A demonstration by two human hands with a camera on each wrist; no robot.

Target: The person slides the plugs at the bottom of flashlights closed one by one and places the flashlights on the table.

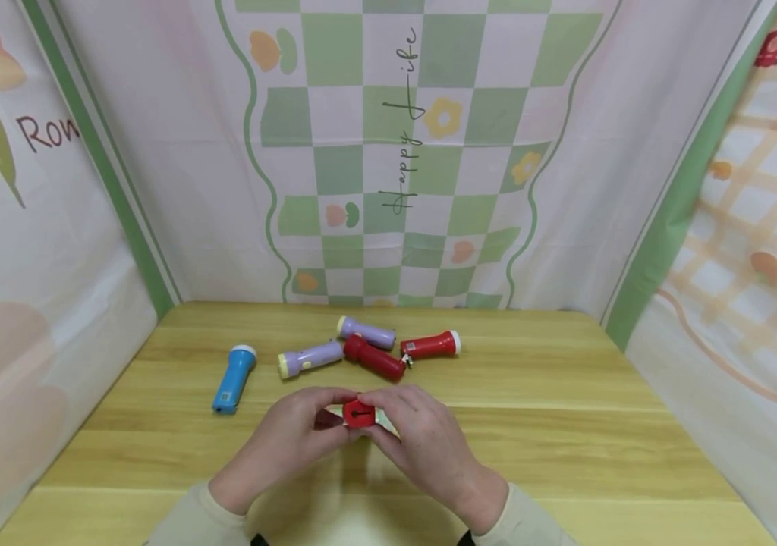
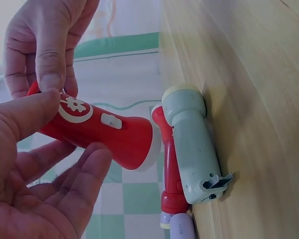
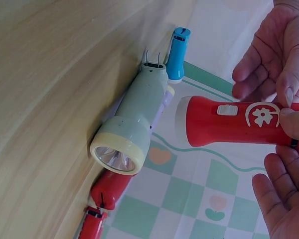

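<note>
Between both hands is a red flashlight (image 2: 109, 129) with a white rim, a white switch and a white flower print. Its tail end, with a dark slot, faces up in the head view, and its lens end points down. My left hand (image 1: 300, 428) pinches the tail end from the left with thumb and fingers. From the other side, the thumb and fingers of my right hand (image 1: 426, 440) grip the same end. Close by on the table lies a pale green flashlight (image 3: 134, 109) with a cream rim and two metal prongs sticking out; the hands mostly hide it in the head view.
Farther back on the wooden table (image 1: 566, 432) lie two purple flashlights (image 1: 313, 358), a dark red flashlight (image 1: 376, 358) and a red flashlight (image 1: 431, 345) with a white rim. A blue flashlight (image 1: 233, 381) lies to the left. Printed cloth (image 1: 211, 227) hangs around the table.
</note>
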